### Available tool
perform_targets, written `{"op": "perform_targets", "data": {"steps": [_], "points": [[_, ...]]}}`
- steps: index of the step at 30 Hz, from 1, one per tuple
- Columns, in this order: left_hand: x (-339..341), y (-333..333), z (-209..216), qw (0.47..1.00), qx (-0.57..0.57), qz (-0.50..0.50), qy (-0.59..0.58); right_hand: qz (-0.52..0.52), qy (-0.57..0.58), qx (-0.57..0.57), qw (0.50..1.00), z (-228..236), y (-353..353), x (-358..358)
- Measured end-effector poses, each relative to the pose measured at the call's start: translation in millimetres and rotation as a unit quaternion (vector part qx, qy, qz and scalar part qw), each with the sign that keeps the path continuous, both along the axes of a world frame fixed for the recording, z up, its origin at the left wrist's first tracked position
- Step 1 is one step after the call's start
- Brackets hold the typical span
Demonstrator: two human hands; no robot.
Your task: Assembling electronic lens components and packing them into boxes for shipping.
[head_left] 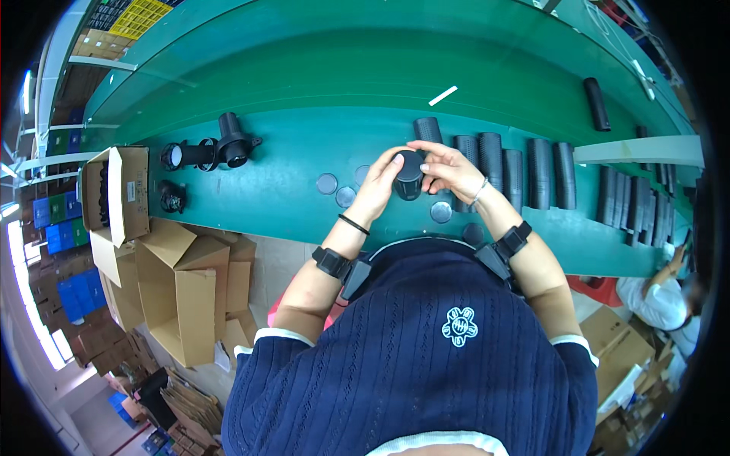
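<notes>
Between my two hands, above the green bench, is a black cylinder (pixel 410 185) with a flat round cap-like end facing up. My left hand (pixel 380 185) grips it from the left, with the thumb along the rim. On the other side, the fingers of my right hand (pixel 454 172) are bent against the upper rim; some fingertips are hidden. Small round discs, one of them a dark grey disc (pixel 327 183), lie left of my left hand. Another round disc (pixel 440 212) rests below my right hand. Just beyond my hands stands a black ribbed tube (pixel 427 129).
Several black ribbed tubes (pixel 539 173) line the bench (pixel 289 144) to the right. Black pipe fittings (pixel 232 141) sit at the left, near an open cardboard box (pixel 135 194). A white strip (pixel 442 96) lies toward the back. At far right another person (pixel 658 296) works.
</notes>
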State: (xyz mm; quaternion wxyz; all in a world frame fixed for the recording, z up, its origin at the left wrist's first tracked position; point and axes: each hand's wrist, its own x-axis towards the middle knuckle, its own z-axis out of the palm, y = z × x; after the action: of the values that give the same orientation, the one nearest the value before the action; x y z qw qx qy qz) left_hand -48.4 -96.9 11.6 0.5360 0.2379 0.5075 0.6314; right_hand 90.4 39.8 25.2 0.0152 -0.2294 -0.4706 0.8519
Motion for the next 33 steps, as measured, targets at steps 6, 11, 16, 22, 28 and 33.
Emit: {"op": "perform_targets", "data": {"steps": [6,11,16,22,28,33], "points": [[5.7,-7.2,2.5,0.998,0.0,-0.015,0.059,-0.017,-0.008,-0.041,0.999,2.2,-7.2,-8.1],[-8.1,-3.3,4.4,1.0,0.01,0.009,0.017,-0.015,-0.013,0.031,0.999,3.6,-12.5,-11.4],[-30.2,-9.5,19.2,0.957,0.15,0.055,-0.244,0.077,0.069,0.387,0.916,10.6,-9.5,10.8],[-24.8,16.6,27.7,0.925,0.188,-0.049,-0.327,0.063,0.066,0.195,0.977,13.7,-14.8,43.3],[-13.2,46.2,-9.5,0.985,-0.141,0.064,-0.08,-0.125,-0.019,0.244,0.962,5.4,29.3,102.4],[7.0,78.1,-75.3,0.894,-0.222,0.035,0.388,-0.317,-0.139,0.208,0.915,1.4,121.0,133.3]]}}
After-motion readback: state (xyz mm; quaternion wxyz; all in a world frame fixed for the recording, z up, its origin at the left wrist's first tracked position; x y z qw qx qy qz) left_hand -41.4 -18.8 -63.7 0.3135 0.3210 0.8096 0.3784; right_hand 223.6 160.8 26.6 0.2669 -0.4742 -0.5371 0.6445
